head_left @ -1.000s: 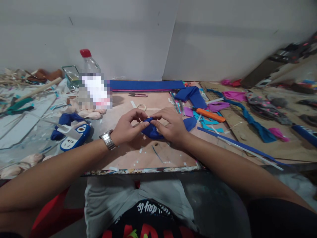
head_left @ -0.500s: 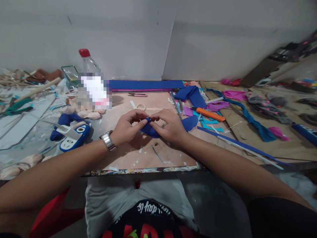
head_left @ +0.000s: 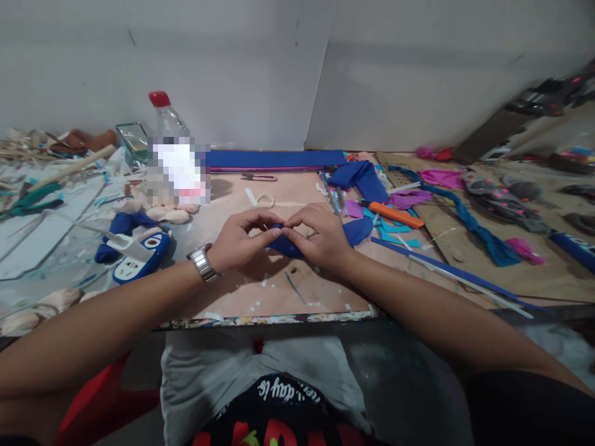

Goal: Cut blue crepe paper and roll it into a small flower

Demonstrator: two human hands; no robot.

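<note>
Both hands meet over the middle of the work table (head_left: 232,291), pinching a strip of blue fabric (head_left: 287,246). My left hand (head_left: 244,238), with a metal watch (head_left: 203,263) at the wrist, is closed on the strip's near end, thumb and forefinger together. My right hand (head_left: 323,238) grips the same strip right beside it, the two thumbs touching. Part of the blue fabric comes out to the right behind my right hand. Fingers cover most of the pinched end. A pale ring of tape (head_left: 265,201) lies just beyond the hands.
Left stand a red-capped bottle (head_left: 167,118) and a blue-and-white power strip (head_left: 144,255). Small thread snips (head_left: 259,178) lie at the back before a long blue fabric band (head_left: 279,158). An orange utility knife (head_left: 395,214) rests among scraps at right, near a thin white stick (head_left: 469,285).
My thumbs have come together over the blue fabric, and less of its pinched end shows. My left fingers have shifted slightly toward the right hand. Everything else lies as before.
</note>
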